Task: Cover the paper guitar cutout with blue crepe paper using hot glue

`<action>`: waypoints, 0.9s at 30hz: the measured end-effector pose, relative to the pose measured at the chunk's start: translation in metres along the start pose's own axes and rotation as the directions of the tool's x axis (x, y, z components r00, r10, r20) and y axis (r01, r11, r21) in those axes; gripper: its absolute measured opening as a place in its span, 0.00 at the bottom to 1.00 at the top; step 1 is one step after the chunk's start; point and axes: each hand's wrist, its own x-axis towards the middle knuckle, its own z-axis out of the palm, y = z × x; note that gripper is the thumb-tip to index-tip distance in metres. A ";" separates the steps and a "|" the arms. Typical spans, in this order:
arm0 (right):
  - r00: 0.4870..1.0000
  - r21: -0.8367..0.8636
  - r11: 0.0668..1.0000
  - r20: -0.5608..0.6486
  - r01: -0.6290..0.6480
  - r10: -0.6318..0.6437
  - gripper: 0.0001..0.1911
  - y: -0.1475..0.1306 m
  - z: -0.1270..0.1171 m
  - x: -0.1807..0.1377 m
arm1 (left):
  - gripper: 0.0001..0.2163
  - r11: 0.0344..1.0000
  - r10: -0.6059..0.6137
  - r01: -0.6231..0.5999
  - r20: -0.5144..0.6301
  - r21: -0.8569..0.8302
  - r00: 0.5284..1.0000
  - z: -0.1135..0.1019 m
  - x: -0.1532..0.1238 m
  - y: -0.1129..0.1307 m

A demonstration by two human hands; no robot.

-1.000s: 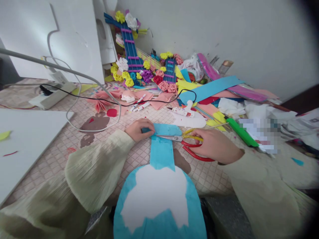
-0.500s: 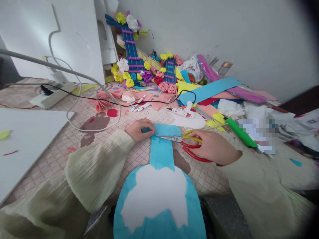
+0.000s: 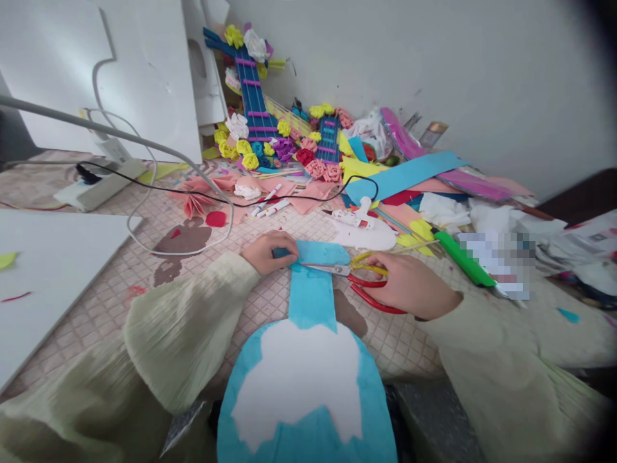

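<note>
A guitar-shaped foam board [image 3: 308,379] partly covered in light blue paper lies in front of me, its neck pointing away. My left hand [image 3: 268,251] pinches the blue paper at the top left of the neck, fingers closed on it. My right hand [image 3: 409,283] grips red and yellow scissors [image 3: 359,273], whose blades lie across the blue paper near the top of the neck.
A white glue gun [image 3: 359,218] with a black cord lies just beyond the neck. Finished blue guitars with paper flowers [image 3: 270,128] lean on the wall. Coloured paper, markers [image 3: 270,202], a green cutter [image 3: 463,257] and a power strip [image 3: 96,183] litter the tiled floor. White foam boards stand left.
Hardly anything differs: both hands stay on the neck's top, and the scissor hand has edged slightly left along the paper.
</note>
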 end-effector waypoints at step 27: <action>1.000 0.025 0.999 0.007 0.020 -0.021 0.17 0.009 0.006 0.007 | 0.08 0.996 -0.020 0.025 0.053 -0.085 0.998 -0.005 -0.002 -0.004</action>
